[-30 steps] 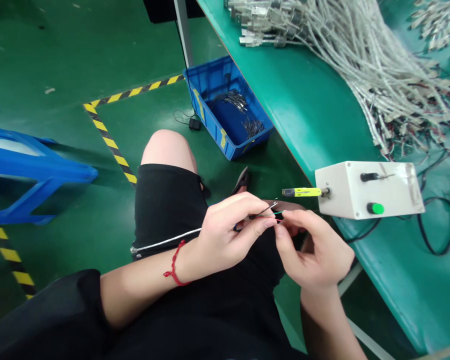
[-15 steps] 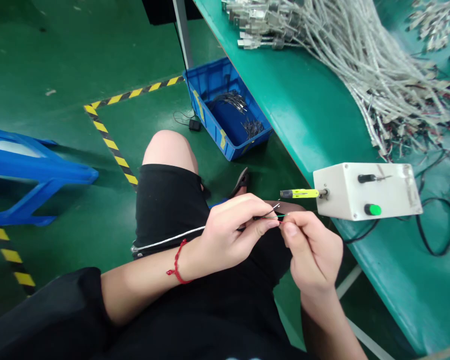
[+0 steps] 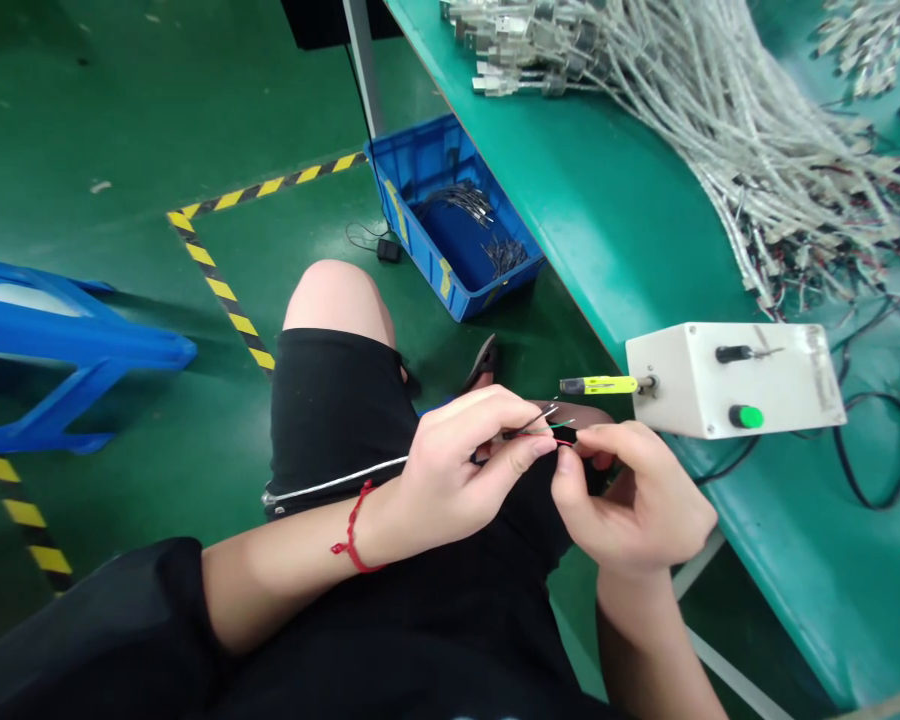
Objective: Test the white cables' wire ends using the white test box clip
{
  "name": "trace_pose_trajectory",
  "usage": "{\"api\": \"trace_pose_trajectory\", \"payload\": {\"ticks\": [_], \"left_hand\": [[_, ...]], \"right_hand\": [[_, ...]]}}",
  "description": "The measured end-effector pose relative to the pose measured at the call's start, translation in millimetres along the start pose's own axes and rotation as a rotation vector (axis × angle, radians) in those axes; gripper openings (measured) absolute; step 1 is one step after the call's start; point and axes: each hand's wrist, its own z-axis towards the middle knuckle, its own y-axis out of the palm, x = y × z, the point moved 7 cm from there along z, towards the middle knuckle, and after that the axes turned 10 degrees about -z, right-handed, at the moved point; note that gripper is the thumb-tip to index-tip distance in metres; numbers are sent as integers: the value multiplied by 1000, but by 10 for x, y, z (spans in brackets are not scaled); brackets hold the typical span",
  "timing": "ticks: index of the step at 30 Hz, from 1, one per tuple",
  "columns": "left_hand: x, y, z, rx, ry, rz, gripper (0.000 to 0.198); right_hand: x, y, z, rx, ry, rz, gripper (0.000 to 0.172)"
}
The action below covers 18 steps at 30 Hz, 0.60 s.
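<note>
My left hand (image 3: 469, 465) is closed, pinching the stripped end of a thin silvery cable (image 3: 356, 470) between thumb and forefinger. From its fingertips fan out black, green and red wires, and bare metal shows at some tips. The red wire (image 3: 564, 442) points toward my right hand (image 3: 634, 495). That hand's thumb and forefinger are parted around the red wire's tip, close to it; whether they touch it I cannot tell. The cable's rear runs back under my left wrist across my lap.
A white box (image 3: 735, 380) with a green knob and a yellow-wrapped shaft stands at the table edge. Beyond it, many USB cables (image 3: 690, 110) lie heaped on the green table (image 3: 570, 190). A blue crate (image 3: 457, 295) with cables and a blue stool (image 3: 82, 340) are on the floor.
My right thumb and forefinger have come apart from their pinch at the wires, and the hand has turned slightly outward. The green wire tip now shows free. My left hand barely moved.
</note>
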Motion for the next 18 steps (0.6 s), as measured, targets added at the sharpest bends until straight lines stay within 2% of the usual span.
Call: {"api": "trace_pose_trajectory", "payload": {"ticks": [8, 18], "left_hand": [[-24, 16, -27, -22, -19, -14, 9], [-30, 41, -26, -42, -22, -23, 8]], "right_hand": [[-54, -43, 69, 18, -127, 3, 33], [41, -33, 49, 0, -67, 67, 27]]}}
